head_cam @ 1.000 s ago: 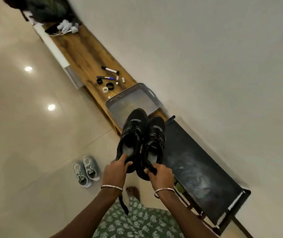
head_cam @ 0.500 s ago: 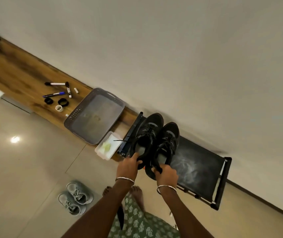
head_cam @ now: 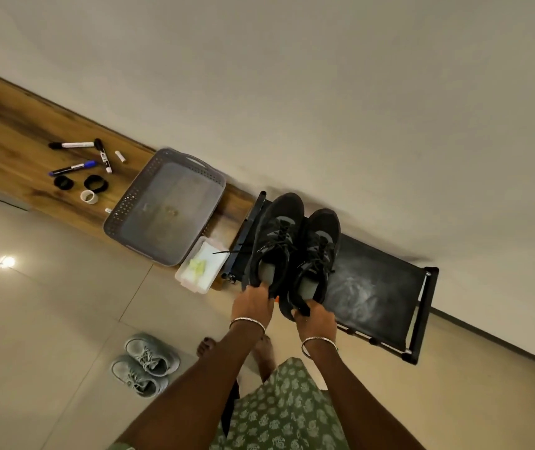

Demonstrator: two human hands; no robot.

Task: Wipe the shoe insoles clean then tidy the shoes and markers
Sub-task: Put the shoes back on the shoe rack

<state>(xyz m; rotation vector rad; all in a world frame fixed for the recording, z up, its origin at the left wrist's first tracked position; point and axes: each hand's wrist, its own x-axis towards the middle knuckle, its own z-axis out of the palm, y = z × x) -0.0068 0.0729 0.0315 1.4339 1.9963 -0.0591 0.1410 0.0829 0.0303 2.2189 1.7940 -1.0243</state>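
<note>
A plain cream wall [head_cam: 324,92] meets a glossy pale tile floor [head_cam: 48,319], and against the wall stands a low black metal-framed rack with a dark fabric top shelf [head_cam: 376,287]. Both hands are closed on a pair of black lace-up trainers [head_cam: 279,235] held over the rack's left half, toes pointing at the wall. The left hand [head_cam: 253,306] has its fingers curled over the heel collar of one shoe. The right hand [head_cam: 316,319] pinches the back of the other's heel between thumb and curled fingers. Whether the soles rest on the shelf cannot be told. Both arms reach forward and down from the bottom of the view, nearly parallel, each with a thin silver bangle [head_cam: 247,321] at the wrist, above a green patterned garment [head_cam: 279,417]. Just beside the rack's left end sits a small clear plastic box of white wipes [head_cam: 202,267], and touching that a grey perforated plastic tray [head_cam: 123,206] on a long wood-grain board [head_cam: 16,134] that runs away from the rack along the wall. Well past the tray from the rack lie the loose markers – a black-capped white one [head_cam: 71,145], a second like it [head_cam: 103,155] and a blue-capped one [head_cam: 72,168] – with two black rings [head_cam: 95,183] and a small white tape roll [head_cam: 89,197]. On the floor in front of the rack, off to its left, a pair of grey trainers [head_cam: 146,363] sits side by side.
</note>
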